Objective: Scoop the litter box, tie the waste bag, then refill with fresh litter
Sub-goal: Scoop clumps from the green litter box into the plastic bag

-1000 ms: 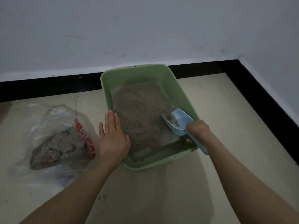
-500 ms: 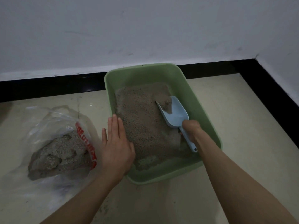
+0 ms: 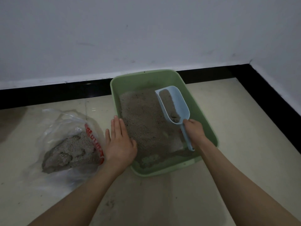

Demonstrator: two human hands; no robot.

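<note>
Floor (image 3: pixel 228 111): scoop (image 3: pixel 175 105) beyond right hand (image 3: pixel 194 132)

A pale tiled floor (image 3: pixel 228 128), edged by a black skirting strip (image 3: pixel 48 93), carries my green litter box (image 3: pixel 202 115), set close to the wall, and, just to its left, a clear plastic bag (image 3: pixel 53 128) with red print, holding clumped grey litter.

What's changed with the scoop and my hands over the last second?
The right hand pushed the blue scoop from the near right corner of the green litter box toward the far wall, and it now carries litter. The grip on the handle held. The left hand stayed flat on the box's left rim; the waste bag lay untouched.
</note>
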